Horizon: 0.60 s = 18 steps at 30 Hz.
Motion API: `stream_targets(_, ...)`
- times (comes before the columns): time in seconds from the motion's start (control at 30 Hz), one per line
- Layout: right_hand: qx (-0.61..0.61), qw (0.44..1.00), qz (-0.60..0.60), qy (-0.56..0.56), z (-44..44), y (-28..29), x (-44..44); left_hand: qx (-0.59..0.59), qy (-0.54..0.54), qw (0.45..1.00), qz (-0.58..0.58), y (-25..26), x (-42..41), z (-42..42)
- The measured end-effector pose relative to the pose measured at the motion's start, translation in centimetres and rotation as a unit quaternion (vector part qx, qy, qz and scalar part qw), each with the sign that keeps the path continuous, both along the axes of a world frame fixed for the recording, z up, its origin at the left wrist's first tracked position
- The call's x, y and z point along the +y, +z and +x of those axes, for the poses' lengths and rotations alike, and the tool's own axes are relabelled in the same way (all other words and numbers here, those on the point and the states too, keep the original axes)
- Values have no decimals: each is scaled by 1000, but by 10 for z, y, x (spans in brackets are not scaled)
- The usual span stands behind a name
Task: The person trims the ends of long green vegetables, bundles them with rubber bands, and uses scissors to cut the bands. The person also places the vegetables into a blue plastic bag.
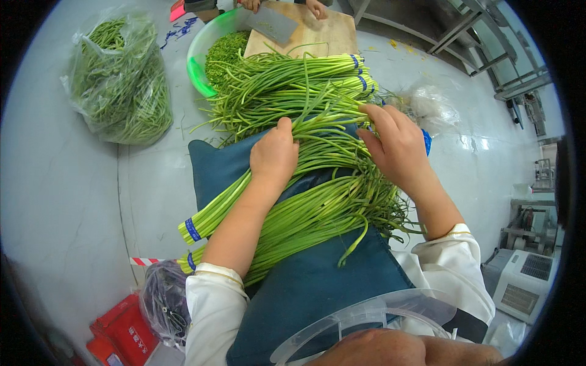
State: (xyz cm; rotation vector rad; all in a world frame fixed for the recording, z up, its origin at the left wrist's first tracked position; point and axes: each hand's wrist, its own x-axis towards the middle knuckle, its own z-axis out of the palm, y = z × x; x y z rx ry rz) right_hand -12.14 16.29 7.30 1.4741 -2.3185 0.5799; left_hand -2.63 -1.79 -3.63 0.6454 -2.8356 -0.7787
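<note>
My left hand is closed around a bundle of garlic scapes, whose pale end bears a blue band at lower left. At the right, my right hand has thumb and fingers by the scape tips; whether it pinches any I cannot tell. Another banded bundle lies across my dark blue apron, below the held one. Beyond my hands, more banded scapes are piled, their banded ends to the right.
A person's hands and a cleaver are at a wooden cutting board. Chopped greens fill a green-rimmed basin. A clear bag of green vegetables stands at upper left. A red box and purple bag are lower left.
</note>
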Motion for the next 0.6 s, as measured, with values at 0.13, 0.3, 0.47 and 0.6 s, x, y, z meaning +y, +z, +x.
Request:
stream_targets(0.13,94,985,142,2,-27,-29,7,14,-2,1000,-13,-1,0,-1)
stream_targets(0.3,64,996,34,43,-14,-40,4,27,4,1000,-15,-6,-1,0)
stream_targets(0.47,-67,941,-111,312,53,-39,-27,20,-25,998,-59,-8,8,1)
stream_targets(0.6,-689,662,-13,293,55,-41,6,26,-17,995,-94,-12,7,1)
